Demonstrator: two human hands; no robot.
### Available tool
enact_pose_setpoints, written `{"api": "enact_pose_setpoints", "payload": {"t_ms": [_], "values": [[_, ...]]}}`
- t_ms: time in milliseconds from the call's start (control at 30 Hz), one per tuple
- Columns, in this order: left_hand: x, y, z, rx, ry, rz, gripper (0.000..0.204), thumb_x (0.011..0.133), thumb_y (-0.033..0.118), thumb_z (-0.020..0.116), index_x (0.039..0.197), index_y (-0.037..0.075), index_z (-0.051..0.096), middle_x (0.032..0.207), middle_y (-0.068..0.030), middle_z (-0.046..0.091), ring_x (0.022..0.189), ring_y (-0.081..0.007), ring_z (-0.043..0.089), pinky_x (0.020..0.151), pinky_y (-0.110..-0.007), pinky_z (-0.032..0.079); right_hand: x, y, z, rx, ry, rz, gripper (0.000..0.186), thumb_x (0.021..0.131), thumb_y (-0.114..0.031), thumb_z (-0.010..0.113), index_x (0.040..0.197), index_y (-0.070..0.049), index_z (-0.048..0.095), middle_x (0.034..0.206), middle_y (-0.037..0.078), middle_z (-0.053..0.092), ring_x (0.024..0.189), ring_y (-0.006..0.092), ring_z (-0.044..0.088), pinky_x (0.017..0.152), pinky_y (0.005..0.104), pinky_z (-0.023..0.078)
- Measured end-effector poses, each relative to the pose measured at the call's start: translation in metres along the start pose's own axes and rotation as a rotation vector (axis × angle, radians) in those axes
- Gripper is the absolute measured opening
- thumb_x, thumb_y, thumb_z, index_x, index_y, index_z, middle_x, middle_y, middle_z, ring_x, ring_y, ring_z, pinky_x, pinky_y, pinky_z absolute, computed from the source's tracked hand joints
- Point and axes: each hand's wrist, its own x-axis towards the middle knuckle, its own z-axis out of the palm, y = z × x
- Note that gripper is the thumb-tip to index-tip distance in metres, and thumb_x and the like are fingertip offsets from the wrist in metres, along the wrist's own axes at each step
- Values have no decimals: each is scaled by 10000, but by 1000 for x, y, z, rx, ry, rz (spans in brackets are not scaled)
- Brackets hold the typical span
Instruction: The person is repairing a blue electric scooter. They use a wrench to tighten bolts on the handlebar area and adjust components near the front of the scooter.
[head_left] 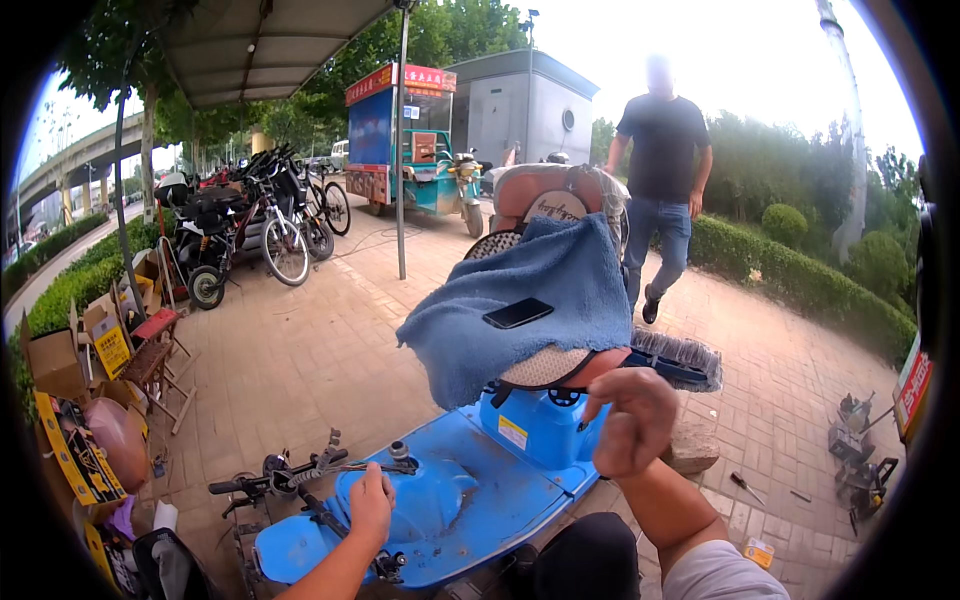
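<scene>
A blue scooter (520, 490) stands in front of me, its handlebar (285, 478) at the left. My left hand (370, 508) is closed beside the steering column (400, 455), its fingertips at a thin metal piece (345, 467) whose kind I cannot make out. Raised near the seat's front edge, my right hand (638, 422) has its fingers curled and pinched; anything between them is too small to see. A blue towel (460, 310) drapes over the seat, with a black phone (518, 313) lying on it.
Cardboard boxes (70, 365) and a small wooden stool (155, 360) line the left side. A screwdriver (747, 488) and metal parts (855, 435) lie on the paving at the right. A person (662, 160) stands behind the scooter. Parked bikes (280, 235) are at the back left.
</scene>
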Motion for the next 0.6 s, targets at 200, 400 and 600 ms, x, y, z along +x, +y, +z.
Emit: {"api": "enact_pose_setpoints", "payload": {"t_ms": [200, 400, 600], "values": [[2, -4, -4, 10, -53, -59, 448, 970, 398, 406, 636, 100, 391, 526, -31, 374, 435, -122, 307, 408, -283, 211, -88, 49, 89, 18, -395, 308, 429, 817, -52, 625, 1215, -6, 472, 934, 113, 618, 565, 209, 565, 515, 329, 458], [-4, 0, -8, 44, -30, -95, 445, 968, 400, 402, 637, 103, 375, 497, -1, 321, 404, -105, 263, 394, -275, 186, -123, 28, 124, 188, -547, 702, 456, 839, -92, 631, 1262, -43, 468, 927, 99, 630, 614, 212, 601, 556, 327, 496], [-6, 0, 0, 116, 18, -32, 427, 980, 401, 381, 687, 93, 424, 489, 7, 340, 397, -95, 296, 380, -267, 209, -136, 11, 142, 269, -686, 670, 405, 880, -173, 587, 1257, -88, 467, 898, 78, 621, 603, 222, 605, 533, 357, 476]]}}
